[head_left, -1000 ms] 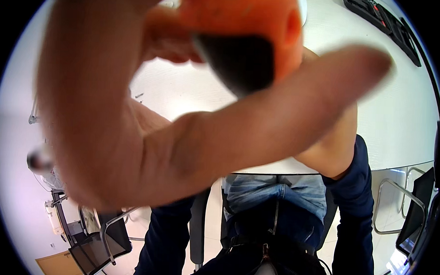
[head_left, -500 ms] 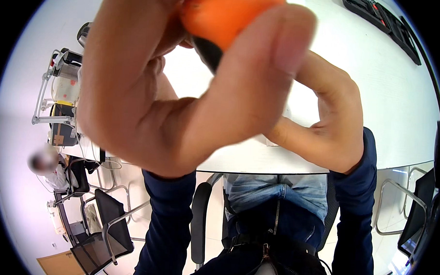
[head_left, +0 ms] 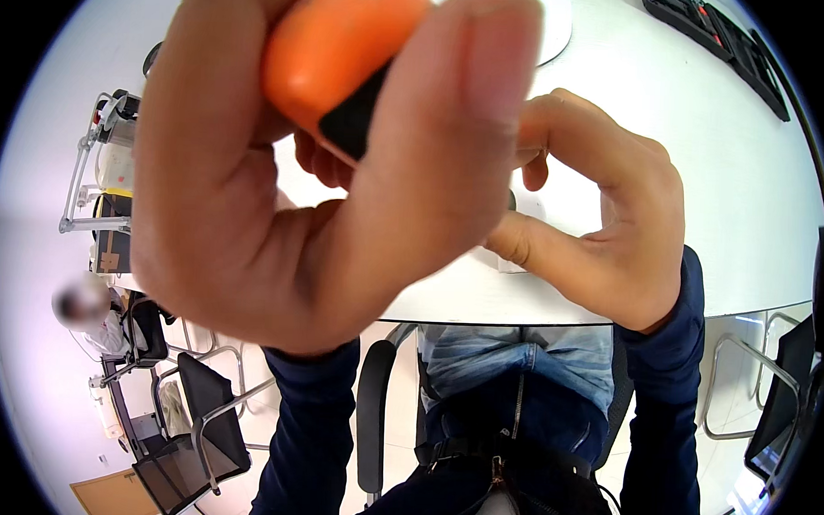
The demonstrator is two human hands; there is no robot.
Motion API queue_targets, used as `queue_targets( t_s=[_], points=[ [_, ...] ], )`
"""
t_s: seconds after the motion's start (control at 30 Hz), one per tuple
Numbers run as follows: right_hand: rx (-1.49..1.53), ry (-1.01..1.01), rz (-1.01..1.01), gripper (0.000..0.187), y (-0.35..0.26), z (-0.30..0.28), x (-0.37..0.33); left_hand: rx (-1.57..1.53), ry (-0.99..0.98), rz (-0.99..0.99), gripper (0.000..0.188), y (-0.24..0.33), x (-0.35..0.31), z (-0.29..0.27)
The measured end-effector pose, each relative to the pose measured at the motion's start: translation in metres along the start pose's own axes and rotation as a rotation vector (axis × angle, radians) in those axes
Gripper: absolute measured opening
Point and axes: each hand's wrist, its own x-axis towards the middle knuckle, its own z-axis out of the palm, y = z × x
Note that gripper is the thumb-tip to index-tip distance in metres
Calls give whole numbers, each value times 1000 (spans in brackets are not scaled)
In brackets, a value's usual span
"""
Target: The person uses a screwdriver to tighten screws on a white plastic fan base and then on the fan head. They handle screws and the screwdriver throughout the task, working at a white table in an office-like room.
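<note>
Close to the camera, my left hand (head_left: 342, 191) is closed around a rounded orange-and-black handle (head_left: 347, 51). It looks like a screwdriver's, but its working end is out of sight. The thumb presses on the handle's black side, and the curled fingers wrap its far side. My right hand (head_left: 604, 210) is behind and to the right, its thumb and forefinger bent toward each other. A sliver of something dark (head_left: 512, 199) shows at the thumb tip. The left hand covers most of what lies between those fingers.
Both hands are over a white table (head_left: 722, 205). On it lie an open black tool case (head_left: 719, 50) at the far right and a white, dark-rimmed rounded thing (head_left: 556, 26) at the top. Chairs (head_left: 212, 405) stand at left and right; a person (head_left: 106, 324) sits at far left.
My left hand has moved left and the handle has tilted, showing more of its black side. More fingertips of my right hand are visible; its wrist has hardly moved.
</note>
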Motion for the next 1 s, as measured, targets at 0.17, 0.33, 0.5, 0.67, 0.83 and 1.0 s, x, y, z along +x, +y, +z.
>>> queue_targets(
  t_s=[0.17, 0.33, 0.5, 0.67, 0.83, 1.0],
  points=[
    [14, 75, 8, 34, 2, 9, -1, -321, 15, -31, 48, -13, 1, 10],
    [-37, 56, -57, 34, 3, 10, -2, -553, -22, -308, 67, 8, -18, 14],
    [25, 18, 3, 33, 5, 7, -4, -622, -80, -571, 90, 30, -40, 17],
    [630, 142, 245, 35, 3, 0, -2, -818, -152, -573, 89, 32, -42, 15],
    [1017, 151, 355, 79, -2, -19, 3, -782, -203, -392, 78, 38, -41, 8],
    [1482, 22, 209, 142, -6, -10, -12, -113, -200, 16, 69, 76, -28, -5]
  ],
)
